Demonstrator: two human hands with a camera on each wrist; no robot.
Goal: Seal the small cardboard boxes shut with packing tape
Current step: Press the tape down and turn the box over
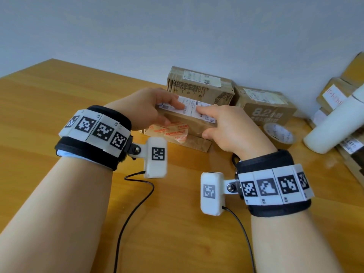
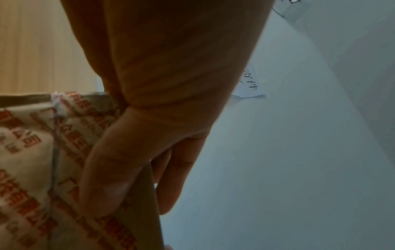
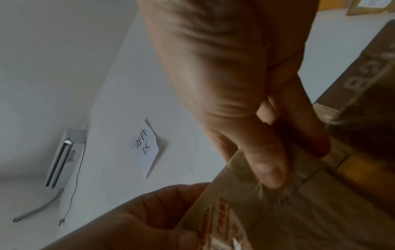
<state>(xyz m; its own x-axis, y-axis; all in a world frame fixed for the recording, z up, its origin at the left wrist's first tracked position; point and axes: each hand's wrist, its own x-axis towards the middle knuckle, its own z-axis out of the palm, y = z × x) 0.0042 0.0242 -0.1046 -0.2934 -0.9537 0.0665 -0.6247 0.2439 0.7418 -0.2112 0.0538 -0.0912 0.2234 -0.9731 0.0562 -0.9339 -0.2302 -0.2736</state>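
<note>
Both forearms are reaching forward from 6 o'clock, wrist bands and camera pods on, cables trailing over the desk (image 1: 59, 107). Left hand (image 1: 145, 107) is gripping the small cardboard box (image 1: 189, 123) at its 9 o'clock end, thumb pressing the near face beside the red-printed tape (image 1: 173, 131), fingers (image 1: 173, 103) curling over the top onto the white shipping label (image 1: 197, 109). Right hand (image 1: 232, 127) is gripping the 3 o'clock end, index finger lying across the label, thumb under the near edge. So both sets of fingers are clamping the box, which is sitting lifted or tilted at desk centre, around 12 o'clock from the wrists; whether its base is touching the desk cannot be told. Old printed tape is looking torn and peeling on the near face. Step in hand is likely positioning or checking the box before taping. Packing tape roll (image 1: 279, 134) is lying flat at 2 o'clock, just beside the right hand and untouched, so the next move is probably calling for the right hand letting go and reaching for it while the left steadies the box. Two more boxes (image 1: 199, 85) are sitting behind at 12 to 1 o'clock against the wall, and a white cylinder (image 1: 331, 127) is lying at 3 o'clock.
</note>
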